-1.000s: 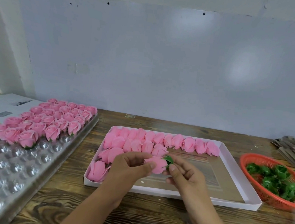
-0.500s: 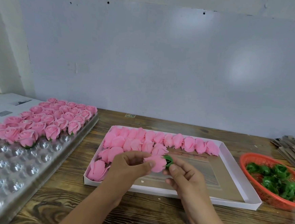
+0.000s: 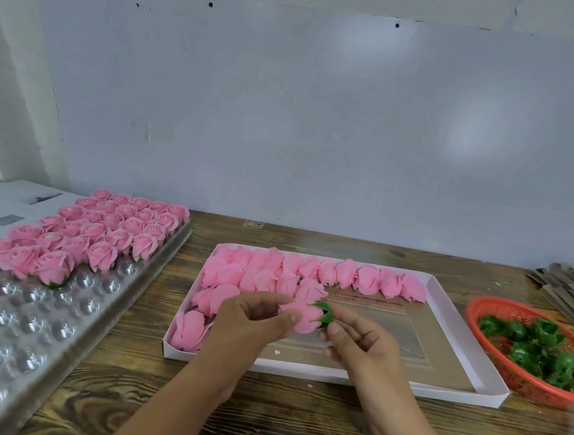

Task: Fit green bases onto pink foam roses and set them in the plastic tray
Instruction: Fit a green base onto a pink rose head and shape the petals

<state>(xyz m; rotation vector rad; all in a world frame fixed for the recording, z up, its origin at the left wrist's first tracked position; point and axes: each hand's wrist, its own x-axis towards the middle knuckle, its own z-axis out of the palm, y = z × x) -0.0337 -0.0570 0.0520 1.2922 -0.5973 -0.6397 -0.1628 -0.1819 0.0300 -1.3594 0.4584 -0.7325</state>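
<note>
My left hand (image 3: 253, 321) pinches a pink foam rose (image 3: 300, 316) above the white box. A green base (image 3: 324, 313) sits against the rose's right end, held there by the fingers of my right hand (image 3: 355, 332). Several bare pink roses (image 3: 312, 270) lie in rows in the white box (image 3: 441, 336). The clear plastic tray (image 3: 23, 327) at the left holds several finished roses (image 3: 106, 230) in its far cups; its near cups are bare. More green bases (image 3: 536, 350) fill the red basket (image 3: 491, 305) at the right.
The wooden table (image 3: 280, 419) runs under everything, with a grey wall close behind. Papers (image 3: 8, 205) lie at the far left. A stack of flat cardboard pieces (image 3: 568, 291) sits at the far right behind the basket.
The hands have stayed over the box with the rose and base. The green base now shows more fully at the rose's right end.
</note>
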